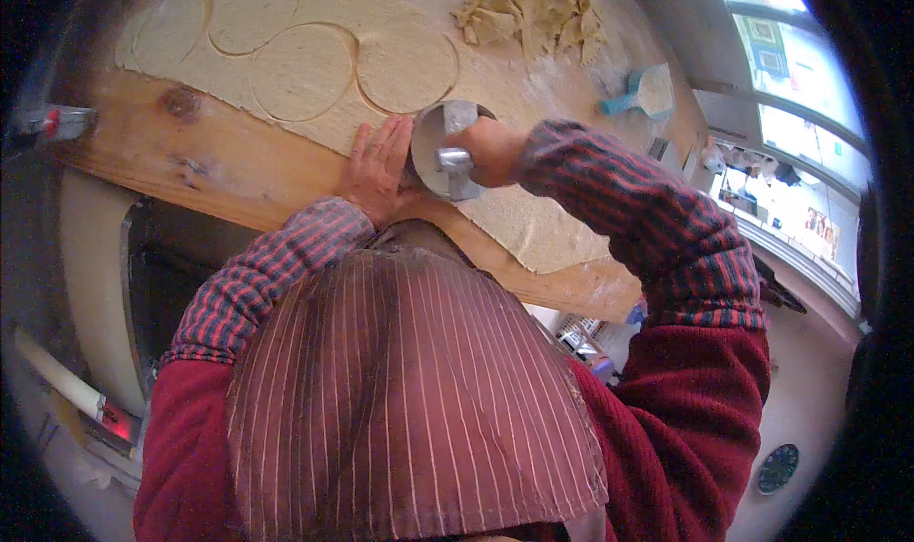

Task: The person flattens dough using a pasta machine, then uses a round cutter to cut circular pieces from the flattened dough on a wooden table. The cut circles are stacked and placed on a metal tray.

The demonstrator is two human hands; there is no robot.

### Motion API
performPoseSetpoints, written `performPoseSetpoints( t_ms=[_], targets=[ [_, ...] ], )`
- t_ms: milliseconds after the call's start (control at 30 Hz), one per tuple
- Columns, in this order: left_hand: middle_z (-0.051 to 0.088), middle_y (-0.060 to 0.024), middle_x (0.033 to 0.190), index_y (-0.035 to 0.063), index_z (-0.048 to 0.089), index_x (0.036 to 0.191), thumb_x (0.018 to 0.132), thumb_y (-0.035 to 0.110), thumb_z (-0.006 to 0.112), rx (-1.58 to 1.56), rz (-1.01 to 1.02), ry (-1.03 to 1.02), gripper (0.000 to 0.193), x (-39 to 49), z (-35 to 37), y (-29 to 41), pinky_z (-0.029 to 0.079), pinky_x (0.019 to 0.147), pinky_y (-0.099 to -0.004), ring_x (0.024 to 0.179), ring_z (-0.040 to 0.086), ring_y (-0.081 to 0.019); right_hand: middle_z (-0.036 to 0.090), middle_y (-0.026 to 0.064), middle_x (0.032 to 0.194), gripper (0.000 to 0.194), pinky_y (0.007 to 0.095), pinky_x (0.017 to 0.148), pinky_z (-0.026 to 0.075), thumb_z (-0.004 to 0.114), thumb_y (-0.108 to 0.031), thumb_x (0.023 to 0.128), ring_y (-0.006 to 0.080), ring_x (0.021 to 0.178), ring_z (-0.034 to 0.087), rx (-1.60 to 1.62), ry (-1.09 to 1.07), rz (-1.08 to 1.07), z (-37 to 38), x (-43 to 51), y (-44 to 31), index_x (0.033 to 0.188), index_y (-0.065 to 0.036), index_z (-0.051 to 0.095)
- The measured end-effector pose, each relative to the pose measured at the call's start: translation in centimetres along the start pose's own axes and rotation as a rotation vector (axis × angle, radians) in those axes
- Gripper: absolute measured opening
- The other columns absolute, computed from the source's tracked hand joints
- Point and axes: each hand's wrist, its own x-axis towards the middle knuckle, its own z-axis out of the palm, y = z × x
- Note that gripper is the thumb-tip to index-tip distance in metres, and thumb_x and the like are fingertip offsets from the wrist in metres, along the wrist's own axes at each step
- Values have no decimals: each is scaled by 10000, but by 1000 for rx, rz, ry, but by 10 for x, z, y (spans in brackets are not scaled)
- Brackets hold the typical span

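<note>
A rolled-out sheet of dough [332, 131] lies along the near side of a floured wooden worktop. Several large round outlines are cut in it, left of a round metal cutter [426, 145]. My right hand [491, 150] grips the cutter by its handle, and the cutter rests on the sheet near the worktop's front edge. Flat against the dough, close to the cutter's left rim, lies my left hand [380, 163], its fingers pointing away from me. The sheet continues to the right of the cutter, where no round outline shows.
A heap of dough scraps [532, 13] lies at the back of the worktop [228, 170]. Right of it is a teal-handled scoop [650, 92] holding flour. Metal items stand at the worktop's right edge. The front edge runs close before my apron [421, 385].
</note>
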Motion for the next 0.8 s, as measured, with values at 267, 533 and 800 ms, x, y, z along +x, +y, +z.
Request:
performPoseSetpoints(
  t_ms=[267, 533, 800],
  targets=[
    [296, -132, 1529, 45, 231, 1479, 687, 431, 788, 121, -76, -86, 1042, 2, 0, 7, 128, 1157, -559, 1438, 235, -294, 669, 178, 833, 305, 416, 621, 517, 661, -112, 709, 319, 703, 655, 407, 637, -33, 49, -40, 14, 1004, -37, 640],
    [298, -127, 1532, 48, 298, 1464, 772, 405, 674, 271, 9, -3, 864, -1, 5, 8, 122, 1158, -563, 1441, 228, -290, 505, 48, 658, 174, 260, 347, 276, 608, -42, 737, 104, 409, 383, 1567, 905, 427, 76, -101, 74, 908, -35, 577],
    [298, -120, 1533, 50, 313, 1459, 784, 407, 656, 253, -2, -7, 837, 1, 4, 6, 117, 1163, -553, 1443, 227, -278, 500, 46, 661, 119, 261, 361, 299, 606, -54, 774, 86, 409, 368, 1594, 802, 483, 69, -87, 82, 880, -65, 556]
  ],
)
